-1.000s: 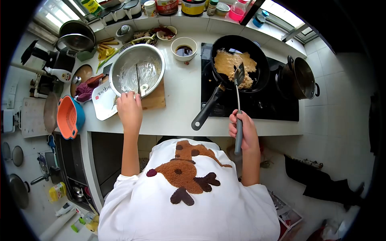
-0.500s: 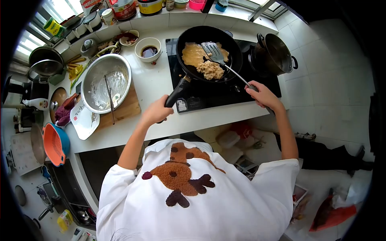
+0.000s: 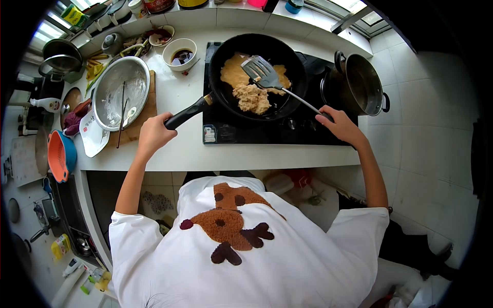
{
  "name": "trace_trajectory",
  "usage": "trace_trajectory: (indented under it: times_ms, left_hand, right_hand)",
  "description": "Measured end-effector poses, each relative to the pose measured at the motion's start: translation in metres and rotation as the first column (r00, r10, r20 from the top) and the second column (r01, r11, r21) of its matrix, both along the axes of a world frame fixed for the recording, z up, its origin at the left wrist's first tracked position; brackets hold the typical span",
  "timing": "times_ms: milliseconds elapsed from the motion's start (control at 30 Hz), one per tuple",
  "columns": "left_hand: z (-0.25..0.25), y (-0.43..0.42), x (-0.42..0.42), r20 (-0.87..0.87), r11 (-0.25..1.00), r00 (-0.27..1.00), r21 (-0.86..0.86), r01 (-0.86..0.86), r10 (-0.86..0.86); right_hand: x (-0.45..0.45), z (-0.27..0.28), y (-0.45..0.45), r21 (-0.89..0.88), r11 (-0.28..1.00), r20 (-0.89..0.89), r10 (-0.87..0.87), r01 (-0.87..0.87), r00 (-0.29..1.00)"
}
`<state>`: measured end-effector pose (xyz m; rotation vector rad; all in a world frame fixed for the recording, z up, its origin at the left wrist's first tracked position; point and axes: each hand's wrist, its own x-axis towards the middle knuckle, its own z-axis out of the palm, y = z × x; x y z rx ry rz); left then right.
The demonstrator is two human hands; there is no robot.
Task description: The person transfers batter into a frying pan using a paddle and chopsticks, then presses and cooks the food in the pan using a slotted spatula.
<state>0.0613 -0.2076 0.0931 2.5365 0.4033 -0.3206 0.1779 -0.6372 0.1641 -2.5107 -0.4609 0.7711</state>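
My left hand [image 3: 155, 134] is closed round the end of the black handle of the frying pan [image 3: 292, 105], which sits on the black cooktop [image 3: 231, 134]. In my right hand [image 3: 340, 126] is the grey handle of a slotted spatula [image 3: 263, 73]. Its metal blade is over the pan, tilted, above a flat pale-brown layer of food [image 3: 234, 71]. A lumpy mound [image 3: 251, 99] of the same colour lies beside the blade, towards me.
A steel bowl [image 3: 114, 97] with chopsticks [image 3: 122, 120] rests partly on a wooden board [image 3: 149, 110]. Behind is a white bowl of dark liquid [image 3: 181, 54]. A deep pot [image 3: 362, 84] stands right of the pan. An orange-and-blue basket [image 3: 60, 154] is at the far left.
My left hand has left the steel bowl's chopsticks and taken the pan handle, which has swung left. My right hand has moved right, and the spatula blade now points up and left.
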Motion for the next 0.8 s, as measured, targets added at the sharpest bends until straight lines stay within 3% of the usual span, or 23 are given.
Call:
trace_trajectory:
  times_ms: [267, 433, 800]
  left_hand:
    - [-0.003, 0.027, -0.003, 0.066, 0.999, 0.998, 0.040, -0.013, 0.010]
    - [-0.002, 0.034, 0.007, 0.050, 1.000, 0.999, -0.021, 0.004, -0.003]
    - [-0.001, 0.036, 0.008, 0.044, 1.000, 0.999, -0.014, 0.027, -0.027]
  right_hand:
    - [0.002, -0.014, 0.002, 0.021, 0.998, -0.008, 0.064, -0.064, 0.998]
    - [0.018, -0.018, 0.019, -0.185, 0.948, 0.166, 0.289, -0.258, 0.943]
    - [0.049, -0.037, 0.037, -0.488, 0.776, 0.210, 0.549, -0.400, 0.809]
